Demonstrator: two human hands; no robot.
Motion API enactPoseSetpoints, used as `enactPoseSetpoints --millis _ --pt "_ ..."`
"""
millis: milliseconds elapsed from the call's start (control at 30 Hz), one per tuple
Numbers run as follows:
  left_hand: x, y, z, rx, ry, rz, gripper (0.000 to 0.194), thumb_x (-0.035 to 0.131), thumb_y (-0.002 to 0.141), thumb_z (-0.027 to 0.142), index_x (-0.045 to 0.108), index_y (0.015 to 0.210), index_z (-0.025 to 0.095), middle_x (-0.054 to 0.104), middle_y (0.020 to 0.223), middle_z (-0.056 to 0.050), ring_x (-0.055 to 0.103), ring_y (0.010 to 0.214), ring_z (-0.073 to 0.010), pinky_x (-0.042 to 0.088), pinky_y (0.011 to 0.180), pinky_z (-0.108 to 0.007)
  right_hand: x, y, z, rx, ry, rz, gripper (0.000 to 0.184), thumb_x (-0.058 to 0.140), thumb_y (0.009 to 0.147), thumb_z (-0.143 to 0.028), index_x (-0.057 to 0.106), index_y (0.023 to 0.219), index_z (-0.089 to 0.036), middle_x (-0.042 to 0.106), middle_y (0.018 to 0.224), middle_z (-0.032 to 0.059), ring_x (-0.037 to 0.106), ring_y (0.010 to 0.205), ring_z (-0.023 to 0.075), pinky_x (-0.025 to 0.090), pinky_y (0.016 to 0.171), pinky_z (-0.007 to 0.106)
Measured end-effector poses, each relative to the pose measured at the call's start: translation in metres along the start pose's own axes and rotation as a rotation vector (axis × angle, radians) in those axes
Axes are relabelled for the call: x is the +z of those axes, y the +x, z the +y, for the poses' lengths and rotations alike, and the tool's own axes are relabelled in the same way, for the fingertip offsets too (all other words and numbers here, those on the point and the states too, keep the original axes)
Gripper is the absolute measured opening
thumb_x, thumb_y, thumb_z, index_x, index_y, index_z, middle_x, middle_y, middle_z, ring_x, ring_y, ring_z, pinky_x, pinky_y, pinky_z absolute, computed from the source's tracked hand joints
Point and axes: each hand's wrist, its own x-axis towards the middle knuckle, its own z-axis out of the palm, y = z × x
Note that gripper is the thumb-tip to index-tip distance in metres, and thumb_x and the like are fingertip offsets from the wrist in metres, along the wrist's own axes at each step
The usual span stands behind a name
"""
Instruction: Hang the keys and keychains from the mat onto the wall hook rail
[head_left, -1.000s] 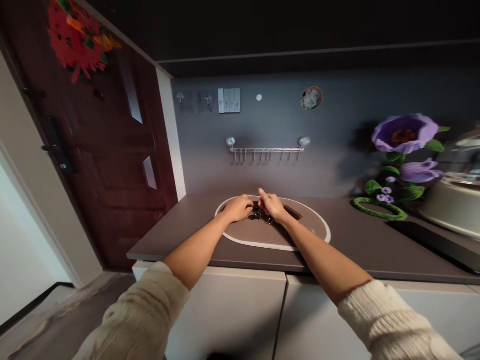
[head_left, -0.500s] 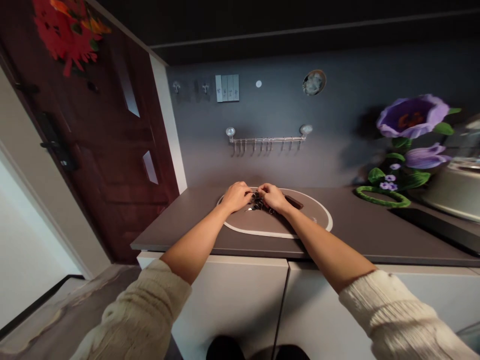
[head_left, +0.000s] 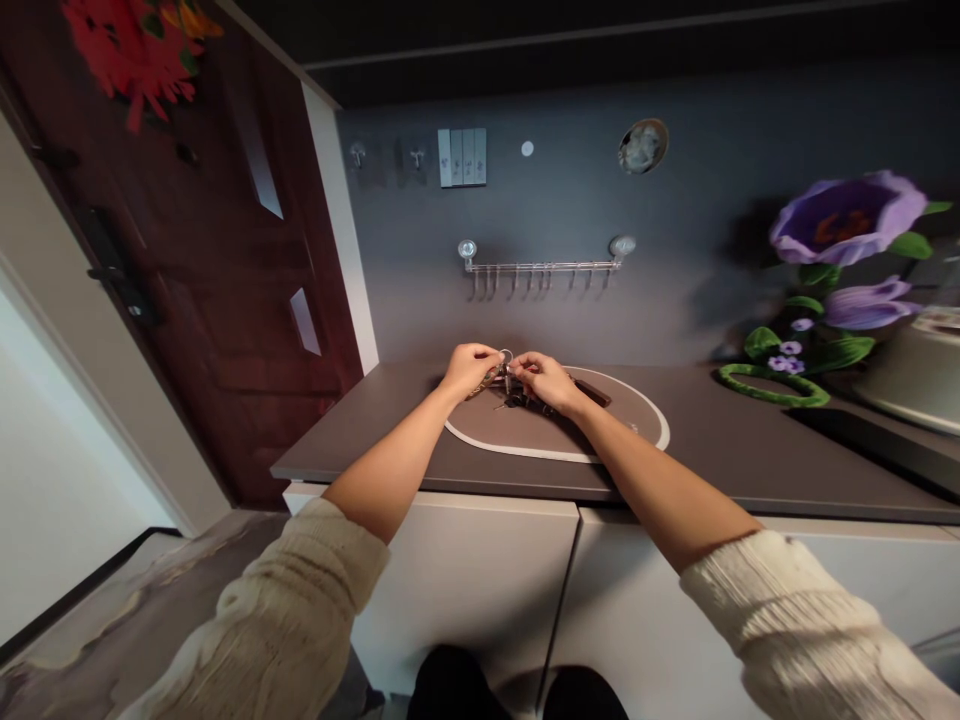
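Note:
Both hands meet over the oval brown mat [head_left: 615,430] with a pale rim. My left hand [head_left: 471,370] is closed in a pinch at the left side of a metal key ring [head_left: 507,353], which stands up between the hands. My right hand [head_left: 547,382] pinches at the ring's right side, its fingers closed. Keys [head_left: 507,382] hang just below the ring, partly covered by fingers. More dark items of the bunch lie under my right hand, too small to tell apart. A dark brown oblong object [head_left: 594,392] rests on the mat beyond my right wrist.
A hook rail [head_left: 544,267] is fixed to the wall above the mat. Purple artificial flowers [head_left: 847,225] with a green base stand at the right, beside a pale round object [head_left: 911,370]. A dark red door [head_left: 247,330] is at the left. White cabinet doors [head_left: 457,570] lie below the countertop.
Both hands have risen slightly from the mat, and the key ring now shows upright between them with keys hanging. The camera view has shifted a little.

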Motion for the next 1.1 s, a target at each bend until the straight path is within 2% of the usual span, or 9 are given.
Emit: enactPoseSetpoints --millis 100,267,567,733,833,967,1100 --pt "-0.001 0.003 -0.002 -0.083 -0.210 -0.022 0.018 0.066 0.062 0.026 0.064 0.070 0.010 0.052 0.047 0.003 0.047 0.043 -0.0066 0.041 0.049 -0.022 0.000 0.001 0.000 -0.009 0.095 -0.014 0.020 0.056 0.072 -0.032 0.055 0.084 -0.016 0.048 0.052 -0.0043 0.040 0.042 0.0058 0.033 0.042 0.020" --pt "-0.002 0.008 -0.009 -0.117 -0.411 -0.079 0.025 0.071 0.057 0.025 0.064 0.074 0.008 0.053 0.048 0.002 0.047 0.045 -0.0056 0.040 0.049 -0.019 0.000 0.002 -0.001 -0.034 0.238 0.000 0.027 0.060 0.069 -0.038 0.055 0.084 -0.017 0.049 0.056 -0.0042 0.041 0.046 0.0063 0.034 0.041 0.020" --pt "0.005 0.005 -0.012 -0.175 -0.564 -0.105 0.021 0.073 0.058 0.019 0.063 0.073 0.008 0.056 0.052 0.001 0.049 0.046 -0.0052 0.042 0.050 -0.019 0.000 0.003 -0.004 -0.045 0.299 0.055 0.034 0.066 0.062 -0.044 0.055 0.078 -0.016 0.050 0.056 -0.0042 0.040 0.044 0.0056 0.030 0.041 0.020" --pt "0.007 0.005 -0.011 -0.187 -0.552 -0.101 0.023 0.074 0.056 0.021 0.063 0.073 0.009 0.057 0.053 0.001 0.049 0.048 -0.0054 0.042 0.052 -0.020 -0.001 0.003 -0.002 -0.037 0.325 0.065 0.035 0.068 0.059 -0.045 0.055 0.076 -0.016 0.052 0.058 -0.0033 0.039 0.044 0.0052 0.029 0.041 0.020" --pt "0.007 0.003 -0.009 -0.155 -0.491 -0.107 0.025 0.074 0.056 0.025 0.064 0.073 0.009 0.056 0.052 0.001 0.049 0.048 -0.0056 0.043 0.054 -0.021 -0.003 0.002 -0.002 -0.057 0.317 0.074 0.034 0.067 0.059 -0.044 0.056 0.075 -0.015 0.053 0.061 -0.0023 0.041 0.048 0.0060 0.032 0.045 0.021" --pt "0.006 -0.001 -0.005 -0.059 -0.328 -0.083 0.028 0.072 0.058 0.031 0.065 0.074 0.010 0.056 0.053 0.001 0.047 0.047 -0.0061 0.038 0.051 -0.020 -0.004 0.003 -0.003 -0.112 0.257 0.088 0.033 0.065 0.062 -0.044 0.057 0.075 -0.015 0.055 0.065 -0.0013 0.045 0.056 0.0081 0.037 0.054 0.023" --pt "-0.001 -0.002 -0.009 0.051 -0.188 -0.038 0.031 0.061 0.068 0.040 0.064 0.076 0.010 0.059 0.058 -0.001 0.051 0.053 -0.0094 0.039 0.055 -0.022 -0.001 0.007 -0.005 -0.169 0.167 0.124 0.033 0.061 0.064 -0.046 0.056 0.074 -0.015 0.055 0.066 -0.0008 0.047 0.062 0.0104 0.040 0.061 0.024"
